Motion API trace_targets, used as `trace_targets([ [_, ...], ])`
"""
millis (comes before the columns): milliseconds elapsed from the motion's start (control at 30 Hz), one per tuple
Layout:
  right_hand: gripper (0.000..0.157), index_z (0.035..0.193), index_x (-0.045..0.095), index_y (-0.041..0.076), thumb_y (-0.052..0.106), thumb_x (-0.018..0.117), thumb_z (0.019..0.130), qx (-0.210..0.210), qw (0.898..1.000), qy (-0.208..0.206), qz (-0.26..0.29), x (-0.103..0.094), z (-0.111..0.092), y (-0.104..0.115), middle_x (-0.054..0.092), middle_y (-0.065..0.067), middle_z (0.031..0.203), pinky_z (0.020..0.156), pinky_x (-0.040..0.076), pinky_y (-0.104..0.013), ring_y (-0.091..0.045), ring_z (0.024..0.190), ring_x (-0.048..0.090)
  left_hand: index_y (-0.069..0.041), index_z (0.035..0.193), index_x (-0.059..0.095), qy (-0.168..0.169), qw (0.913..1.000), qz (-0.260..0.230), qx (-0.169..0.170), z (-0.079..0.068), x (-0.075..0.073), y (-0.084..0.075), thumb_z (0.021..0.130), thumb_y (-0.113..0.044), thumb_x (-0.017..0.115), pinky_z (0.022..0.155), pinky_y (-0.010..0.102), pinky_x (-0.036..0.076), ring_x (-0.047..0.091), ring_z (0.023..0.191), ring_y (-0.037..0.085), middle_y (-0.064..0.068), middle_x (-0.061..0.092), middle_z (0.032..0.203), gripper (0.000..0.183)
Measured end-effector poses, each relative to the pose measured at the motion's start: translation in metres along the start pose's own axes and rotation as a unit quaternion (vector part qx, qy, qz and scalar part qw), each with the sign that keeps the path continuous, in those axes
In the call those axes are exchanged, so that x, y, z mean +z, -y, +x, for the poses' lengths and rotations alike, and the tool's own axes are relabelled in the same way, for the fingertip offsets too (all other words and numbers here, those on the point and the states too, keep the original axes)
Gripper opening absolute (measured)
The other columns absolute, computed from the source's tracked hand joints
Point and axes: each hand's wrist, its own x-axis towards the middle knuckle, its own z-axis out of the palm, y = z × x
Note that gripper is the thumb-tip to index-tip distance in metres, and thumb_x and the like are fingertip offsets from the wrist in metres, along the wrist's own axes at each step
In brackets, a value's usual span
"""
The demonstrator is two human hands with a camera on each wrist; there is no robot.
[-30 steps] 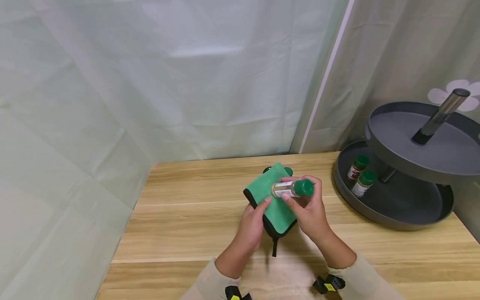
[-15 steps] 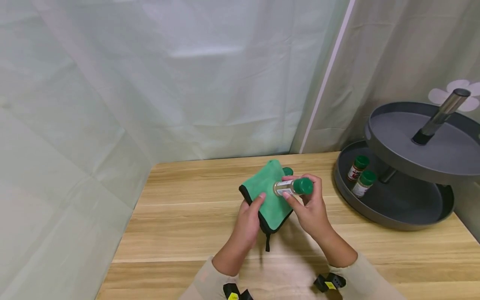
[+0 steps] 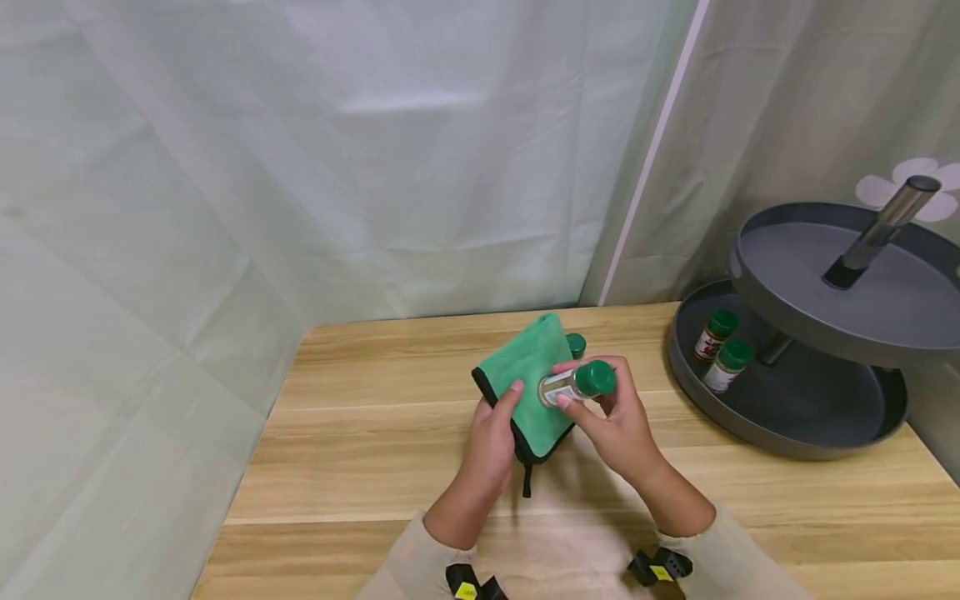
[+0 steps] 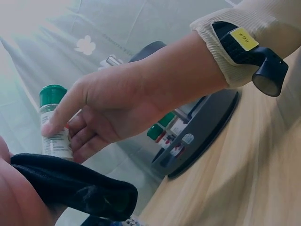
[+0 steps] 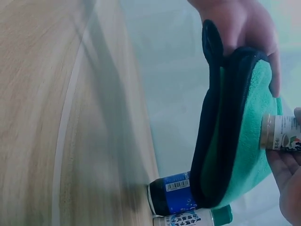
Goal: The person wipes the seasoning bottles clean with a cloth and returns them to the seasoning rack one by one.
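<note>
- Spice bottle, a transparent green-capped cylinder with paper label, is grasped by the right hand above the wood-grained table, tilted, its base touching green cloth.
- Left hand holds this fuzzy, folded cloth at its black edge.
- Round grey two-tier stand: its lower tray contains two green-capped jars.

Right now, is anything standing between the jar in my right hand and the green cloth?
Nothing visible: your right hand grips the jar, and its base appears to touch the green cloth, held by your left hand. Another green-capped jar stands beyond, not between.
</note>
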Motion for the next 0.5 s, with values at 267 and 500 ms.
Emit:
trace_targets([
  [267,0.049,0.128,0.038,-0.005,-0.01,0.068,0.089,-0.024,0.999,0.008,0.02,0.0016,-0.0018,0.0019,0.067,-0.02,0.124,0.097,0.054,-0.025,-0.017,0.117,0.065,-0.006,0.146,0.046,0.01,0.9998,-0.015,-0.008,-0.0005,0.0027,0.003,0.104,-0.039,0.052,0.112,0.036,0.046,0.057,0.128,0.017,0.012,0.058,0.143,0.054],
  [500,0.049,0.127,0.035,-0.008,-0.013,0.066,0.09,-0.045,0.998,-0.004,0.04,0.0032,-0.0006,0.0022,0.065,-0.025,0.124,0.097,0.054,-0.025,-0.018,0.118,0.066,-0.005,0.143,0.049,0.03,0.9992,-0.004,-0.027,-0.0023,0.0051,0.0078,0.104,-0.042,0.052,0.11,0.034,0.048,0.059,0.126,0.016,0.011,0.061,0.141,0.055],
])
